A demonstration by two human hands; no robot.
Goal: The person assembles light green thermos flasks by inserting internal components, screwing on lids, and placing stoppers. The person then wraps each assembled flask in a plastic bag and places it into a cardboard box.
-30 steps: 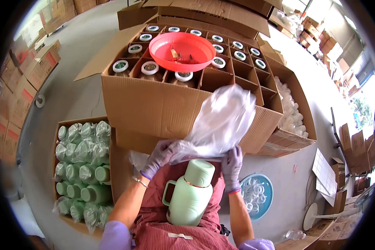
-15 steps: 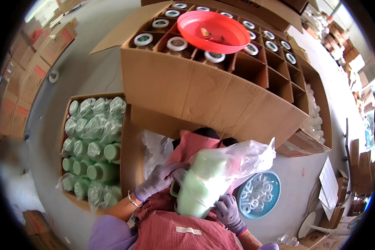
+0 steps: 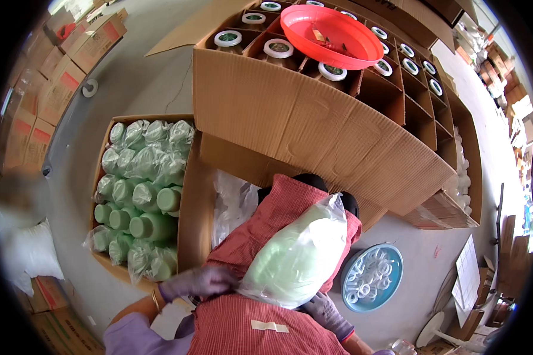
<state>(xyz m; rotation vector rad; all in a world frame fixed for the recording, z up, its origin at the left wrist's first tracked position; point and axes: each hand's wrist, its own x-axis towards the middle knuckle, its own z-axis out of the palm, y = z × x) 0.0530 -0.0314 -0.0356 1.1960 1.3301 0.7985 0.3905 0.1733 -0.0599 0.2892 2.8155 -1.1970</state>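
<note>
A pale green plastic jug (image 3: pixel 293 254) lies across my lap inside a clear plastic bag (image 3: pixel 336 220), tilted with its far end up to the right. My left hand (image 3: pixel 204 281), in a grey-purple glove, is at the bag's lower left corner; motion smears its fingers. At the lower right edge of the bag is my right hand (image 3: pixel 327 313), gloved too, with its fingers closed on the film and partly tucked under it. The jug's handle is out of sight. Under it spreads a red checked apron (image 3: pixel 237 328).
Left stands a carton (image 3: pixel 186 236) of bagged green jugs (image 3: pixel 151 163). Ahead, a large divided carton (image 3: pixel 314 127) holds white-rimmed jars, with a red basin (image 3: pixel 331 44) on top. A blue basin (image 3: pixel 398 275) of white rings stands right. Behind it is a carton of white pieces (image 3: pixel 463 171).
The bag has come down over the jug, its loose end now drawn in close. My left hand has moved down and left, my right hand slightly down. The view has shifted a little.
</note>
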